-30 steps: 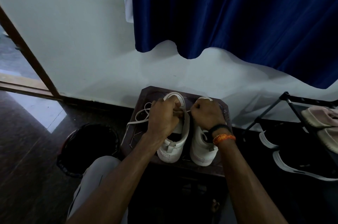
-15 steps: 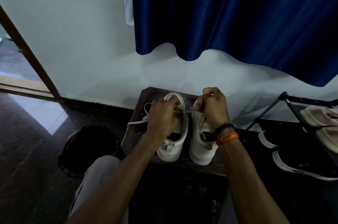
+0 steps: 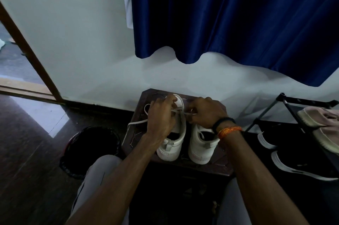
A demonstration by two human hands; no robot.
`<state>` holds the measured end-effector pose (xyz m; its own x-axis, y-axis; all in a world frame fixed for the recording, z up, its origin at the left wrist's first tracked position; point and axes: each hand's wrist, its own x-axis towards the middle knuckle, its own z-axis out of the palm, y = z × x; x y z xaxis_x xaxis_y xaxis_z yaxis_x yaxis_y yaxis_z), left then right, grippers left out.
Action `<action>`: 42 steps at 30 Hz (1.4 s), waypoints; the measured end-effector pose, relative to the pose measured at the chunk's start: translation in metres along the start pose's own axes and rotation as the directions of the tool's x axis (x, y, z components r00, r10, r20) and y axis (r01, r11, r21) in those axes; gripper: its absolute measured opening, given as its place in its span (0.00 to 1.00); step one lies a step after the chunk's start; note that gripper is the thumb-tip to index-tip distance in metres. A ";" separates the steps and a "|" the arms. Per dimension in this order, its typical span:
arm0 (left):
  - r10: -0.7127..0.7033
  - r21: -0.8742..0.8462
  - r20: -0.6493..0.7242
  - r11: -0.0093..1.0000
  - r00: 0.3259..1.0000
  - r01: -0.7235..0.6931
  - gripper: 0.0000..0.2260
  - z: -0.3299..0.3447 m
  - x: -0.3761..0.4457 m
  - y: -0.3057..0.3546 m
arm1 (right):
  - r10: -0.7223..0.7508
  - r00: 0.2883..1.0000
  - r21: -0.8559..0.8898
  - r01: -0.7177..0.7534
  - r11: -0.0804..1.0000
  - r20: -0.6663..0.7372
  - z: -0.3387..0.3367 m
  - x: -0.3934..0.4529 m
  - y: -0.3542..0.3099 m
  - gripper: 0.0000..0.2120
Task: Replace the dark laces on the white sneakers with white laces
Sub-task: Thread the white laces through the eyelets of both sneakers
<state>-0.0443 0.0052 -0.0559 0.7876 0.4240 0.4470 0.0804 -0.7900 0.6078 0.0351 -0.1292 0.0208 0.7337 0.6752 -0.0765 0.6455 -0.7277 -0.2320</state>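
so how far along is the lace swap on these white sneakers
Done: no dark laces show on either shoe. In hand: the left hand and right hand both pinch the white lace over the left sneaker, apparently tying or tightening it. Left: finishing that lacing; a loose end trails onto the stool. The right sneaker shows white lace, but the hand hides most of it.

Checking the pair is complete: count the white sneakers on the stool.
2: left sneaker under the left hand, right sneaker beside it; neither looks hidden.

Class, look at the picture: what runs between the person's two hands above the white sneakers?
In the head view, a white lace spans the gap from the left hand to the right hand.
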 end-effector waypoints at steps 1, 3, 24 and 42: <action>0.003 -0.011 -0.009 1.000 1.000 -0.003 0.22 0.001 0.000 -0.001 | -0.007 1.000 -0.012 0.007 1.000 -0.004 0.000 -0.002 0.000 0.11; 0.008 -0.014 -0.046 1.000 0.999 -0.009 0.24 0.003 -0.001 -0.002 | 0.046 0.997 0.081 -0.041 0.996 -0.063 0.002 -0.006 0.003 0.08; -0.261 -0.094 -0.087 0.963 0.962 0.253 0.13 0.002 -0.006 -0.002 | 0.235 0.970 0.324 -0.205 0.924 -0.058 0.007 0.009 0.012 0.12; -0.276 -0.093 -0.073 0.959 0.958 0.269 0.13 0.000 -0.007 0.001 | 0.207 0.975 0.996 -0.087 0.003 0.084 -0.005 -0.006 0.020 0.17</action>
<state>-0.0494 0.0015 -0.0586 0.6883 0.6565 0.3086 0.2321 -0.6024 0.7637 0.0442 -0.1486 0.0211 0.8308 0.5178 -0.2042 -0.2733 0.0598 -0.9601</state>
